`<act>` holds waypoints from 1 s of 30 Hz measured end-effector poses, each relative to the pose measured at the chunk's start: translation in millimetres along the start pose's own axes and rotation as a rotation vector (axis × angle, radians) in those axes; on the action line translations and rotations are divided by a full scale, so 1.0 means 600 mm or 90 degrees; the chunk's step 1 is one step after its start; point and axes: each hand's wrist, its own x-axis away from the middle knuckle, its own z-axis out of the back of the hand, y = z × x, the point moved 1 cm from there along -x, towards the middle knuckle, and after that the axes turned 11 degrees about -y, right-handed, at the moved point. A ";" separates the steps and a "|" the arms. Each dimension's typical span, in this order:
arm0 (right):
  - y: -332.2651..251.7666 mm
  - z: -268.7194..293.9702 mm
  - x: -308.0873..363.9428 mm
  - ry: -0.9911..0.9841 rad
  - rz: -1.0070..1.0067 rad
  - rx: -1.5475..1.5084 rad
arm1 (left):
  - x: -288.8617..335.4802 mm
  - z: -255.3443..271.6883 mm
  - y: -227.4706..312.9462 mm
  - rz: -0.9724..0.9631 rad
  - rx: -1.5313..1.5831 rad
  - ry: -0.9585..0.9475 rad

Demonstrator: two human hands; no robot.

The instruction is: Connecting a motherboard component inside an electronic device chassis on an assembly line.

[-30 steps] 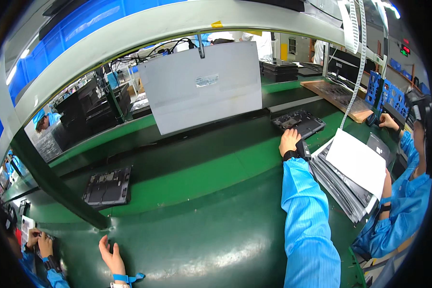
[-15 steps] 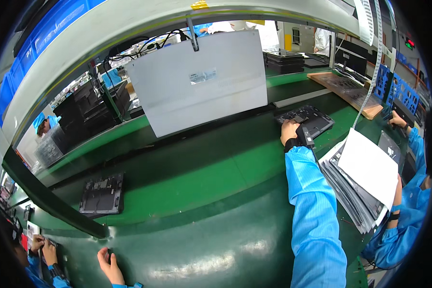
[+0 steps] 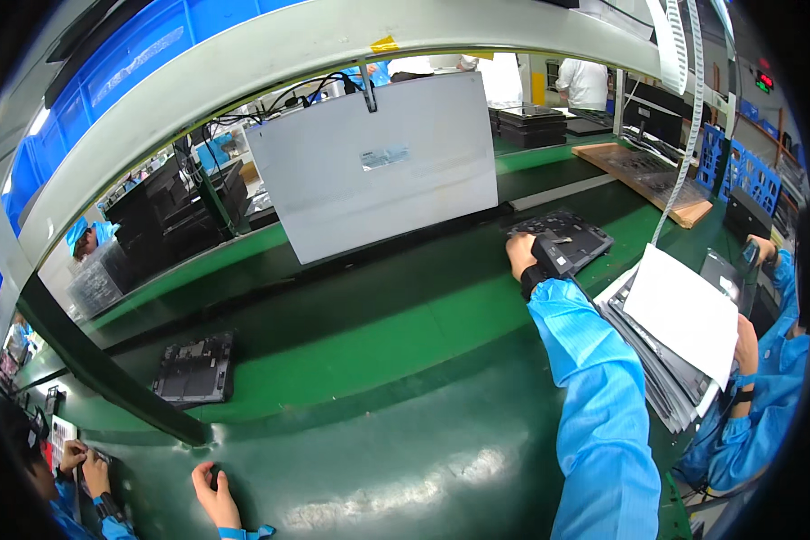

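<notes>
On the far side of the green table, the person's right hand reaches out at the end of a long blue sleeve with a black wrist strap, and rests on the near left edge of a dark laptop base that lies flat on the belt with its inner parts facing up; the fingers curl over that edge and grip it, though how firmly they close cannot be told from this angle. The left hand lies at the lower left, palm down on the glossy near rim of the table, fingers loosely spread and holding nothing, with a blue band at the wrist. A second dark laptop base sits on the belt well apart from both hands, up and to the left of the left hand. Above the belt hangs a large white sheet, clipped to a pale curved beam of the frame. To the right, a co-worker in a blue coat holds a stack of dark flat panels topped with a white sheet of paper, just beside the person's right sleeve. At the lower left corner another co-worker's hands work on a small item, too small to make out. Farther back on the right lies a wooden board.
</notes>
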 end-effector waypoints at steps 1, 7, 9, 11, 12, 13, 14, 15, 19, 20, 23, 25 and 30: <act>0.011 0.077 0.040 -0.025 0.078 -0.036 | 0.003 0.005 0.005 0.004 -0.006 0.001; -0.026 0.243 0.191 0.026 0.235 -0.112 | -0.003 0.003 -0.014 -0.041 -0.014 0.015; -0.057 0.262 0.256 0.107 0.210 -0.129 | -0.006 -0.004 -0.008 -0.048 -0.007 0.025; -0.092 0.289 0.332 0.191 0.176 -0.158 | -0.002 -0.002 -0.002 -0.055 -0.003 0.044; -0.095 0.314 0.376 0.232 0.183 -0.135 | -0.002 -0.002 0.001 -0.054 0.004 0.045; -0.102 0.333 0.412 0.214 0.211 -0.149 | -0.003 0.000 0.002 -0.064 -0.007 0.042; -0.113 0.347 0.443 0.196 0.239 -0.163 | -0.001 -0.005 0.003 -0.071 0.008 0.064; -0.130 0.346 0.466 0.213 0.231 -0.172 | -0.001 -0.010 0.009 -0.082 0.004 0.070; -0.156 0.341 0.499 0.161 0.338 -0.123 | 0.035 -0.046 0.084 -0.150 -0.009 0.064; -0.156 0.335 0.498 0.166 0.314 -0.185 | 0.049 -0.056 0.100 -0.162 0.014 0.045; -0.069 0.374 0.486 0.055 0.466 -0.385 | 0.087 -0.093 0.136 -0.124 0.267 -0.100; -0.020 0.402 0.476 0.002 0.495 -0.460 | 0.111 -0.123 0.170 -0.042 0.440 -0.240; 0.026 0.332 0.329 -0.086 0.261 -0.784 | 0.163 -0.197 0.264 0.191 0.759 -0.500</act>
